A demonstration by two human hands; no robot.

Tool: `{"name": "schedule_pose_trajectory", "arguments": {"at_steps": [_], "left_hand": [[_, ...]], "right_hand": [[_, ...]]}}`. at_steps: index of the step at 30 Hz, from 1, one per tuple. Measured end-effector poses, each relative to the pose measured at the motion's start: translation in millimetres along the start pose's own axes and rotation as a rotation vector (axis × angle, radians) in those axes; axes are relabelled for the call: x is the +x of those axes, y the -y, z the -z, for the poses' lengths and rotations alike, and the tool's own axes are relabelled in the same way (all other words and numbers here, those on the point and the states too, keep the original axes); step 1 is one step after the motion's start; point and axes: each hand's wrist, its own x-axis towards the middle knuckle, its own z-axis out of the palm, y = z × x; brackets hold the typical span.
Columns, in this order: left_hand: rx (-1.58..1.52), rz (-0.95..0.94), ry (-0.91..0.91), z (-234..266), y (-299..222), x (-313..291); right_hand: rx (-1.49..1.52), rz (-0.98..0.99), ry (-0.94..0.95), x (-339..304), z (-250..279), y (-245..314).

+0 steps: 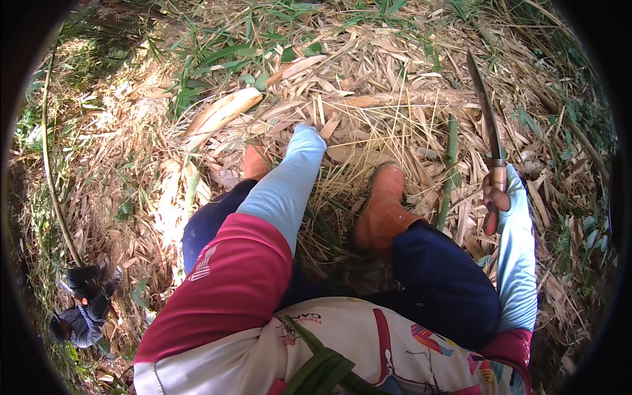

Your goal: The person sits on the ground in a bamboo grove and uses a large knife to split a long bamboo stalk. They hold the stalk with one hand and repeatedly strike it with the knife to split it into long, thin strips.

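Long, narrow metal machete [486, 105] gripped by wooden handle [499, 177] in right hand [496, 193], over dry, papery leaf litter [388, 69]. Left hand [307, 136] covered by smooth light-blue sleeve [273, 194]; clenched or released, cannot be told.

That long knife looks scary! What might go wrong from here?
Two things, as far as I can judge. The long knife is bare and gripped in the right hand, so a careless swing across the body might catch the outstretched left sleeve or the orange boots. And those boots stand among loose, dry leaf litter and stalks, so a foot might slip or snag while the blade is out.
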Motion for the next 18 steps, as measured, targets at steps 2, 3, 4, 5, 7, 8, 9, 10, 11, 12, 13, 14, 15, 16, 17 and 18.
{"name": "schedule_pose_trajectory", "arguments": {"at_steps": [2, 3, 4, 5, 7, 8, 9, 10, 11, 12, 13, 14, 15, 16, 17, 18], "left_hand": [[0.012, 0.032, 0.034, 24.6, 17.2, -5.3], [-0.023, 0.073, 0.056, 37.4, 22.8, -7.4], [0.148, -0.016, 0.097, 63.0, 17.0, -25.2], [0.130, -0.043, 0.173, 55.2, 34.1, 10.8], [-0.317, 0.254, 0.185, 24.8, 92.8, 87.1], [-0.225, 0.242, 0.180, 11.8, 109.7, 102.2], [-0.101, 0.199, 0.177, 18.2, 102.3, 97.7], [0.015, 0.166, 0.175, 22.0, 100.2, 89.4], [0.026, 0.131, 0.147, 18.7, 100.4, 76.2], [-0.001, 0.092, 0.092, 26.7, 84.9, 51.6], [-0.058, 0.079, 0.043, 27.9, 75.3, 28.0], [-0.131, 0.096, -0.007, 23.5, 69.9, 10.8], [-0.217, 0.104, -0.053, 15.4, 63.1, -0.5], [-0.302, 0.106, -0.093, 4.8, 54.5, -7.4], [-0.377, 0.106, -0.130, -1.8, 45.0, -8.9], [-0.449, 0.105, -0.158, -10.7, 33.6, -11.3]], "right_hand": [[0.011, 0.022, -0.002, 1.4, -1.6, 3.0], [0.007, 0.020, -0.001, 1.8, -1.9, 4.8], [0.026, 0.011, -0.023, -0.1, -4.3, 5.8], [0.011, 0.012, -0.024, 2.4, -8.8, 12.1], [0.000, 0.082, 0.084, 19.3, -16.0, 24.2], [-0.001, 0.083, 0.090, 25.2, -22.5, 28.8], [0.007, 0.068, 0.059, 23.0, -28.4, 31.3], [-0.005, 0.038, 0.031, 20.3, -41.2, 42.2], [0.017, 0.013, 0.048, 22.3, -46.5, 41.1], [-0.019, 0.021, 0.030, 20.5, -43.0, 36.5], [-0.056, 0.030, 0.039, 20.9, -39.1, 31.9], [-0.044, 0.056, 0.040, 17.9, -44.8, 35.0], [-0.044, 0.085, 0.046, 10.7, -45.8, 34.6], [-0.050, 0.111, 0.050, 1.7, -43.8, 33.4], [-0.055, 0.141, 0.047, -4.2, -40.4, 33.1], [-0.111, 0.163, 0.027, -11.1, -34.4, 27.3]]}}
